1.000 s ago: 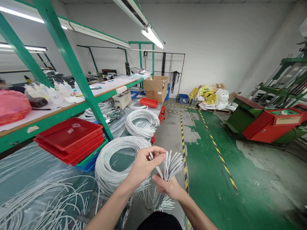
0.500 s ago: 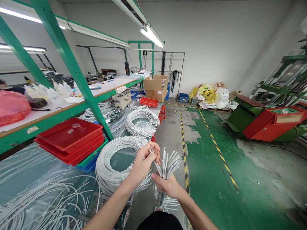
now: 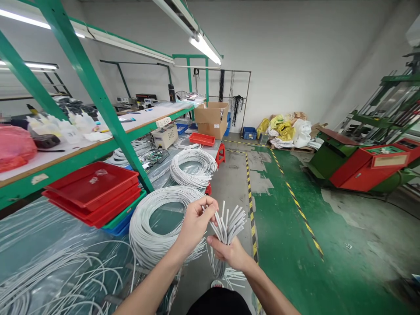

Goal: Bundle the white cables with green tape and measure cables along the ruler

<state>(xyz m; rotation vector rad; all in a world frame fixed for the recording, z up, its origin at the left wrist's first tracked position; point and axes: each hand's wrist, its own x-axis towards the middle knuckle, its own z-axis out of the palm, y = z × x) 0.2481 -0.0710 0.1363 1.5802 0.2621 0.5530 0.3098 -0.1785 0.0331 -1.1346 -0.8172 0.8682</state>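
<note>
The right hand (image 3: 229, 253) has its fingers (image 3: 215, 241) clamped around the lower part of a bundle of white cable pieces (image 3: 228, 224), whose cut ends fan upward and outward above the grip while the tails hang below it toward the floor. The left hand (image 3: 195, 225) comes in from the left, its fingers (image 3: 210, 204) pinched together on the top of one or two cable pieces at the left edge of the fan. Just left of those fingers, and partly hidden behind the left wrist, a large coil of white cable (image 3: 154, 223) lies on the plastic-covered bench (image 3: 49, 245). Beyond the fingers a second coil (image 3: 193, 168) rests farther along the bench, with a red stool (image 3: 221, 154) just past it. Well to the left of the fingers a stack of red trays (image 3: 93, 188) sits under a slanted green frame post (image 3: 98, 100), and loose white cable lengths (image 3: 65, 280) sprawl across the near bench. To the right of the fingers lies open green floor (image 3: 295, 245) with a yellow-and-black stripe (image 3: 252, 218) running close beside the bundle.
</note>
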